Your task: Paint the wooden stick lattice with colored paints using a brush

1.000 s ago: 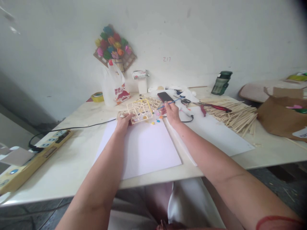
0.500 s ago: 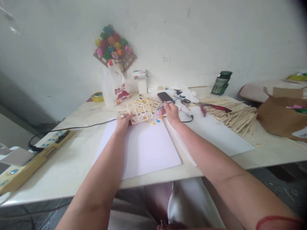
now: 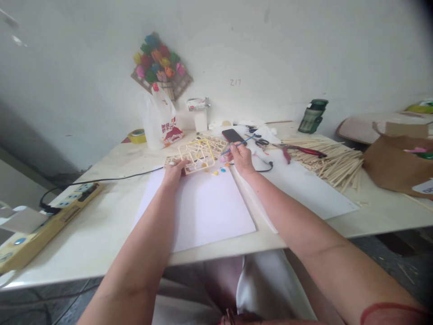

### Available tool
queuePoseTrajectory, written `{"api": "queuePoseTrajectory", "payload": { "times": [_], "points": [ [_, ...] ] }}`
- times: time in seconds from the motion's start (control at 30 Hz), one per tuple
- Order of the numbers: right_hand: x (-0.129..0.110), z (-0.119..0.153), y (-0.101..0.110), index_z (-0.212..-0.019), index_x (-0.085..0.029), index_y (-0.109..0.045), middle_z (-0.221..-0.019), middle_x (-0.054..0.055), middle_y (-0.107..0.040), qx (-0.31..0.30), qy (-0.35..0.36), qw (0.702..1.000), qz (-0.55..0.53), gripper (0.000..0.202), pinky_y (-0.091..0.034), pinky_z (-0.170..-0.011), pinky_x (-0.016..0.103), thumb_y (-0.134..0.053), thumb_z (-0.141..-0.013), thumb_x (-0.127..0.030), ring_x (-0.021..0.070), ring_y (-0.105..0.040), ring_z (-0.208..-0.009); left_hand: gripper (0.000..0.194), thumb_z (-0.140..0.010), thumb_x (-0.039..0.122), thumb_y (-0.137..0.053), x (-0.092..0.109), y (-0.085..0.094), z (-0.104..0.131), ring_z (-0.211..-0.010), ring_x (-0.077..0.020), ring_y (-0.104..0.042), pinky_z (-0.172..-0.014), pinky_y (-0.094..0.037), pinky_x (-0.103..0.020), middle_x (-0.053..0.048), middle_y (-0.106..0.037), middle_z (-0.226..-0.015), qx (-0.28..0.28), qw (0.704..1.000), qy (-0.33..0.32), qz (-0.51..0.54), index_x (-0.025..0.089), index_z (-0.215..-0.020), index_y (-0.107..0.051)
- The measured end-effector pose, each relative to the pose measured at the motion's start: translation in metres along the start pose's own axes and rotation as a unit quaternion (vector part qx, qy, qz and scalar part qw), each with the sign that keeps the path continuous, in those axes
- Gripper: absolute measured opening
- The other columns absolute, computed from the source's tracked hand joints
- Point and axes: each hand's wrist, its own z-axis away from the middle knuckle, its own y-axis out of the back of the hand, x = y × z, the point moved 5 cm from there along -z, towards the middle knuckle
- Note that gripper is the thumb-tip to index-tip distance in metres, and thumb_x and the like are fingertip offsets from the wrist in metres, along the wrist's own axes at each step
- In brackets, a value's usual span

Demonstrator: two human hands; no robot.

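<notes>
My left hand [image 3: 176, 171] grips the lower left of a small wooden stick frame [image 3: 199, 169], holding it tilted over the white paper [image 3: 209, 207]. Yellow colour shows along the frame's top and right edge. In my right hand [image 3: 239, 158] is a thin blue paintbrush [image 3: 249, 139], pinched between the fingers, its lower end close to the frame's right side. Whether the tip touches the frame I cannot tell. Small dabs of paint, among them a blue one [image 3: 223, 170] and a yellow one [image 3: 215, 173], lie between the hands.
Behind are a phone [image 3: 232, 135], scissors [image 3: 261, 142] and a plastic bag [image 3: 158, 122]. To the right lie red-handled pliers [image 3: 309, 151], a pile of wooden sticks [image 3: 334, 164] and a brown paper bag [image 3: 399, 158]. A power strip [image 3: 64, 216] with a black cable is at left.
Both hands stay almost in place. The brush and right hand have barely shifted, and the frame is held in nearly the same tilt.
</notes>
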Motion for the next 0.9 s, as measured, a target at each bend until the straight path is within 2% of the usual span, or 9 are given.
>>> {"api": "queuePoseTrajectory", "payload": {
  "times": [0.43,0.77,0.9],
  "points": [
    [-0.0005,0.0026,-0.0035,-0.072,-0.020,-0.051,-0.050,-0.005,-0.060,-0.017,-0.022,1.000,-0.013,0.041,-0.044,-0.042,0.019,-0.059,-0.078,-0.060,0.0079,-0.053,-0.040,0.031,-0.064,0.043,-0.066,-0.0005,0.0018,-0.0011,-0.040,-0.0107,-0.042,-0.044,-0.030,-0.025,-0.001,-0.056,-0.047,0.019,1.000,-0.001,0.010,0.014,-0.071,-0.069],
    [0.0047,0.0011,0.0018,-0.068,-0.021,-0.051,-0.046,-0.005,-0.057,0.011,-0.023,1.000,-0.017,0.041,-0.039,-0.036,0.018,-0.057,-0.079,-0.060,0.0074,-0.048,-0.035,0.028,-0.061,0.043,-0.065,-0.0035,0.0048,-0.0055,-0.039,-0.0100,-0.042,-0.043,-0.031,-0.024,0.001,-0.053,-0.046,0.039,0.999,-0.005,0.022,0.015,-0.068,-0.067],
    [0.0039,0.0024,0.0001,-0.067,-0.020,-0.053,-0.045,-0.005,-0.057,-0.006,-0.022,1.000,0.000,0.040,-0.035,-0.033,0.018,-0.057,-0.079,-0.058,0.0069,-0.044,-0.032,0.028,-0.060,0.042,-0.066,-0.0041,0.0061,-0.0062,-0.039,-0.0100,-0.042,-0.042,-0.032,-0.023,0.002,-0.052,-0.045,0.049,0.998,-0.011,0.027,0.015,-0.068,-0.066]
  ]
}}
